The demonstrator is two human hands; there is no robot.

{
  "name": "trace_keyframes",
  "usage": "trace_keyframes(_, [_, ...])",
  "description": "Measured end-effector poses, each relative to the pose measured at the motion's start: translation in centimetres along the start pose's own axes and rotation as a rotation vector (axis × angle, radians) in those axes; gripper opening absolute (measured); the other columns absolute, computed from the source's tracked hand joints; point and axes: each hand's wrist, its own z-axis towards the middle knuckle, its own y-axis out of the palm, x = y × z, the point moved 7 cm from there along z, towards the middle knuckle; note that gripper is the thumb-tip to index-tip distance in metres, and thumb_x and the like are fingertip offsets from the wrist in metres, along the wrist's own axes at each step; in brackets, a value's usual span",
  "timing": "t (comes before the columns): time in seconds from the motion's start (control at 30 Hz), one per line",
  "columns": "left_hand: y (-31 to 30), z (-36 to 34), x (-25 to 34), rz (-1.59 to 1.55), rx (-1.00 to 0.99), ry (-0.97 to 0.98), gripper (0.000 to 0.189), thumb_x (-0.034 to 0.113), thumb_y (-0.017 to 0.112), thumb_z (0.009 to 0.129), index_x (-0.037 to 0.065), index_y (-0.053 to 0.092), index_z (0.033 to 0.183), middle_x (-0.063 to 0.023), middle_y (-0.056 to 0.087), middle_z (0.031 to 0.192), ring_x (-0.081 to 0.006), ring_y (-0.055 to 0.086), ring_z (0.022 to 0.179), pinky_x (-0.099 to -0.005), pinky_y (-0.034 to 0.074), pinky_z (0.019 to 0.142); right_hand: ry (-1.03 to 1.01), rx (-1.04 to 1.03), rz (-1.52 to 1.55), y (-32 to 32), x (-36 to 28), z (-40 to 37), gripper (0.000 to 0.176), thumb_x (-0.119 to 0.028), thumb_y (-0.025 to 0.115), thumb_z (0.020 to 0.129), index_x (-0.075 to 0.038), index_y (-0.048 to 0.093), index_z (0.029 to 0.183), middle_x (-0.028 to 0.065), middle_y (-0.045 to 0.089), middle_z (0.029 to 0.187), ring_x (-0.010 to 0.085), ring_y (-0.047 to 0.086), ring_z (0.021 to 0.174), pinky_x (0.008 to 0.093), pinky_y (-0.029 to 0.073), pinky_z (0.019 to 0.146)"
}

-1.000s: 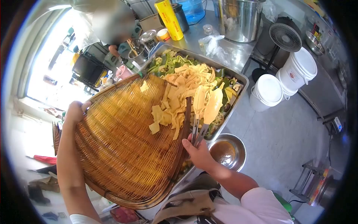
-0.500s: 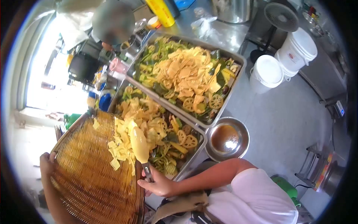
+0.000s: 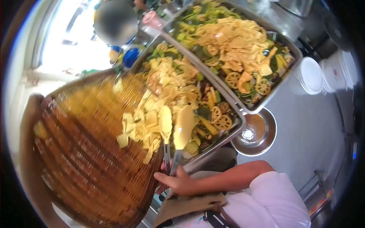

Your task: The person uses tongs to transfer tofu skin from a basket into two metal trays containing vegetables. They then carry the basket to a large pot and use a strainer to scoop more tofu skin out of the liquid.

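My left hand (image 3: 31,110) grips the far rim of a big round woven bamboo tray (image 3: 80,159), tilted over the near metal pan (image 3: 232,133). My right hand (image 3: 178,181) holds yellow-tipped tongs (image 3: 174,127) with their tips spread against the pale tofu-skin strips (image 3: 146,121) lying at the tray's lip. Those strips spill onto the near pan's pile of lotus root slices (image 3: 220,118) and green vegetables. A second metal pan (image 3: 292,64) behind it holds a similar heap.
A steel bowl of brown liquid (image 3: 255,131) sits on the floor beside the near pan. White lidded buckets (image 3: 327,74) stand at the right. Another person (image 3: 116,21) is at the far side of the pans.
The view has swung down and left from the far pan to the near one. The woven tray now tips over the near pan, and the tongs have opened against the strips.
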Motion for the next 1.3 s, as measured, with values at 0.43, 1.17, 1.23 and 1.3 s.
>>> trace_keyframes(0.43, [1.9,-3.4,1.0,0.114,-0.243,-0.253,0.040,0.031,0.068,0.087,-0.008,0.068,0.076,-0.0181,0.064,0.063,-0.0217,0.058,0.055,-0.0385,0.046,0.056,0.200,0.044,-0.040,-0.4,0.8,-0.2,0.030,-0.014,0.062,0.093,-0.005,0.039,0.109,0.0141,0.059,0.092,0.0282,0.068,0.073,0.0421,0.061,0.059])
trace_keyframes(1.17, [-9.4,-6.9,9.4,0.502,0.147,0.002,0.031,0.029,0.069,0.085,-0.001,0.065,0.093,-0.0209,0.067,0.084,-0.0384,0.064,0.082,-0.0453,0.049,0.076,-0.273,-0.003,-0.957,-4.3,-9.0,0.8,0.055,-0.036,0.072,0.086,0.004,0.049,0.115,0.0164,0.063,0.089,0.0226,0.064,0.082,0.0356,0.052,0.070])
trace_keyframes(1.23, [-9.0,-7.1,9.9,0.524,0.116,-0.023,0.030,0.028,0.069,0.085,-0.001,0.065,0.094,-0.0212,0.067,0.086,-0.0387,0.065,0.084,-0.0459,0.049,0.077,-0.130,0.014,-1.410,-1.3,-10.8,0.6,0.062,-0.042,0.070,0.086,0.007,0.049,0.118,0.0208,0.065,0.088,0.0278,0.066,0.084,0.0393,0.051,0.075])
trace_keyframes(1.3, [-8.9,-7.2,10.7,0.506,0.124,-0.037,0.030,0.027,0.068,0.086,-0.001,0.065,0.095,-0.0213,0.067,0.087,-0.0388,0.065,0.085,-0.0462,0.049,0.077,-0.179,-0.118,-1.508,-2.0,-8.7,3.5,0.061,-0.048,0.061,0.090,0.009,0.053,0.112,0.0280,0.064,0.096,0.0366,0.066,0.089,0.0438,0.050,0.076])
